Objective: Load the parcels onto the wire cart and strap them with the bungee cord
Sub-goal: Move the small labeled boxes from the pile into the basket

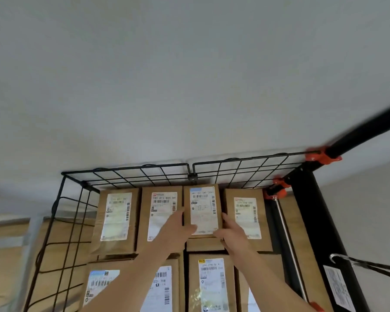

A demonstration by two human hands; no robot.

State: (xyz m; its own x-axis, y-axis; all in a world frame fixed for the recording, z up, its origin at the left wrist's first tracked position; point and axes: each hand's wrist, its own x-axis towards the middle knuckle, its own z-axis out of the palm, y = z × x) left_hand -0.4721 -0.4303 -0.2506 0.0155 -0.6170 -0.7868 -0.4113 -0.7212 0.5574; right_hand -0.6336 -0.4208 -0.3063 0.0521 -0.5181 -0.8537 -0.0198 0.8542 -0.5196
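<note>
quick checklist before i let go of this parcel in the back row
1. Grip: left hand and right hand hold the parcel by its sides: ok.
2. Parcel fully seated in its slot: cannot tell.
3. Neighbouring parcels on either side stand in line: ok.
4. Wire cart back panel stands behind the row: ok.
5. Bungee cord across the load: not ok, it lies off to the right.
</note>
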